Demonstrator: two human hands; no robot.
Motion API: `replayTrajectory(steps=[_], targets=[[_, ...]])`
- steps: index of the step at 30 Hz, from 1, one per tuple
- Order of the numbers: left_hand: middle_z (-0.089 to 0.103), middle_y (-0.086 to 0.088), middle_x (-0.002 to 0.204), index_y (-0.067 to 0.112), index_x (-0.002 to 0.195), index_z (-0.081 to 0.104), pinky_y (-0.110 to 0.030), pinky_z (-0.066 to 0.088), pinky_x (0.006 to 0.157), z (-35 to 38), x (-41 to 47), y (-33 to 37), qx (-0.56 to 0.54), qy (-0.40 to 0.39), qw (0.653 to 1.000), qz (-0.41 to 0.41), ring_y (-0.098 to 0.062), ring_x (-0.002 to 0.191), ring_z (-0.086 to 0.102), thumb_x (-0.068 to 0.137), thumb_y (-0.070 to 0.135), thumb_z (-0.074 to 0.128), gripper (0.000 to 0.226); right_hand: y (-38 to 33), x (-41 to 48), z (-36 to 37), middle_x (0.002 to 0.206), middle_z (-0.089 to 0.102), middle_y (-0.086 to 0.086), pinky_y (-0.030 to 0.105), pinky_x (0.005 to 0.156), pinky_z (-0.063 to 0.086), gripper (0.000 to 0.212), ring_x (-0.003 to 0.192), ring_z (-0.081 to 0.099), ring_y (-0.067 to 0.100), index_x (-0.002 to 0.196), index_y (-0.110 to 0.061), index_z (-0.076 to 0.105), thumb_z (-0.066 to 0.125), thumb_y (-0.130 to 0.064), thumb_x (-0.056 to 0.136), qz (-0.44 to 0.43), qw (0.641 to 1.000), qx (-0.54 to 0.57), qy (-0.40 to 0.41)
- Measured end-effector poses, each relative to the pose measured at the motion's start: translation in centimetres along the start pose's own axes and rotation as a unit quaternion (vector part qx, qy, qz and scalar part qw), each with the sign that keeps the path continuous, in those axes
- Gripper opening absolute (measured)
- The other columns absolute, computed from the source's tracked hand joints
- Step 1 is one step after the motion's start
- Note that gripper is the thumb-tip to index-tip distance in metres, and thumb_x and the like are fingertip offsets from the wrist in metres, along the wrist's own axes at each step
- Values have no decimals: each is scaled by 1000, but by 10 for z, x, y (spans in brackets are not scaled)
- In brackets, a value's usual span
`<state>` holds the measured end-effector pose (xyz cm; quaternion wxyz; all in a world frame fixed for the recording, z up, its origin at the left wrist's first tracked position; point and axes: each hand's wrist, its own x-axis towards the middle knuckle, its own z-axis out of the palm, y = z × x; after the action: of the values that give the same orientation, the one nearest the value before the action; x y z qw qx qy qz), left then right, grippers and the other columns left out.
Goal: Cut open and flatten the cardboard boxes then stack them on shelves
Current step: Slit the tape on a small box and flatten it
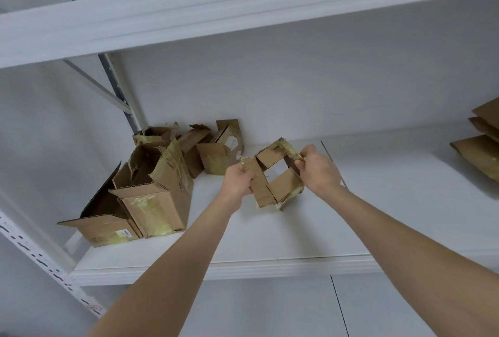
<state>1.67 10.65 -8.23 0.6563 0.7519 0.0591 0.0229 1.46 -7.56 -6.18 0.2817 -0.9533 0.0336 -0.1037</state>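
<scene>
**Item in hand.** A small cardboard box (260, 188) is held in the air just above the white shelf (270, 239), near its middle. Both ends are open, so the shelf shows through the square hollow. Yellowish tape clings to its corners.

**Grip.** The left hand (237, 178) is clenched on the box's left flap and wall. The right hand (318, 172) pinches the taped upper right corner. The hands sit on opposite corners, which in the inspector's judgement suits skewing the sleeve so that it folds flat. No cutting tool is visible in either hand.

**Stock.** A pile of unflattened boxes (156, 201) stands at the left end of the same shelf, flaps torn and taped, some tipped against one another. They are well apart from the held box. Flattened cardboard (480, 147) lies stacked at the far right edge of the view, partly cut off. The separation appears deliberate: raw boxes on the left, finished sheets on the right, working space between.

**Progress.** Judged early to middling, since several boxes remain whole.

**Risk.** Tape at the corners may resist the fold, and the board may tear there.

**Surroundings.** An upper shelf (189, 20) spans overhead.
</scene>
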Motion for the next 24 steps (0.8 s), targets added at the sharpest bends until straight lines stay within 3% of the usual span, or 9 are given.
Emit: replayTrajectory(steps=[4,7,11,15,17,18,19,22,24], targets=[[56,-11,73,2,79,56,-29,45,58,8,2,2,156,63,984,66,-22,66,53,89,-2,44,17,-17,-5,2,109,58,2,34,72,46,52,98,62,31,120,-16,41,62,-52,89,-41,994,-105,10],[46,-9,67,6,76,51,-31,37,58,7,3,2,187,58,978,67,-20,62,43,87,-2,44,15,-20,3,-1,112,60,5,32,70,46,43,97,61,31,123,-16,46,66,-34,89,-52,995,-80,25],[60,-11,81,3,94,60,-34,48,66,-9,8,-2,76,53,996,10,-23,74,56,92,-3,42,19,-10,13,-1,101,69,8,30,73,48,21,96,64,27,108,-8,66,62,-21,92,9,992,124,-3],[67,-11,114,10,123,56,-34,57,77,-16,3,-11,-50,1,999,-9,-22,99,66,97,-1,47,30,4,15,9,93,70,7,35,81,54,17,90,65,25,102,-6,71,62,-17,94,129,938,321,-20],[56,-8,134,21,143,39,-39,52,93,-19,8,-19,20,17,999,46,-22,114,59,94,2,54,55,5,15,14,87,68,4,38,86,55,10,89,66,24,94,-10,73,64,-14,93,132,923,360,-24],[49,-5,137,25,149,31,-36,50,95,-20,9,-19,123,35,987,92,-21,111,58,92,1,56,66,3,15,15,84,68,3,38,87,55,10,87,65,23,86,-13,72,64,-14,93,109,930,349,-24],[43,-4,135,24,150,30,-35,50,91,-20,9,-15,246,65,955,151,-22,105,57,89,-1,57,71,0,16,16,83,68,3,37,86,54,13,85,65,23,81,-14,70,64,-15,93,81,942,324,-22],[42,-19,140,10,138,49,-48,42,103,-17,6,4,546,92,757,347,-39,123,46,80,8,67,61,-14,15,17,86,71,8,33,80,51,16,83,64,24,86,-7,71,64,-19,93,12,967,254,0],[52,-13,136,7,140,44,-43,25,115,-13,4,14,660,46,683,310,-34,133,41,85,30,64,63,-21,15,18,86,72,6,32,79,51,14,83,65,23,85,-9,70,64,-20,92,-17,968,250,2]])
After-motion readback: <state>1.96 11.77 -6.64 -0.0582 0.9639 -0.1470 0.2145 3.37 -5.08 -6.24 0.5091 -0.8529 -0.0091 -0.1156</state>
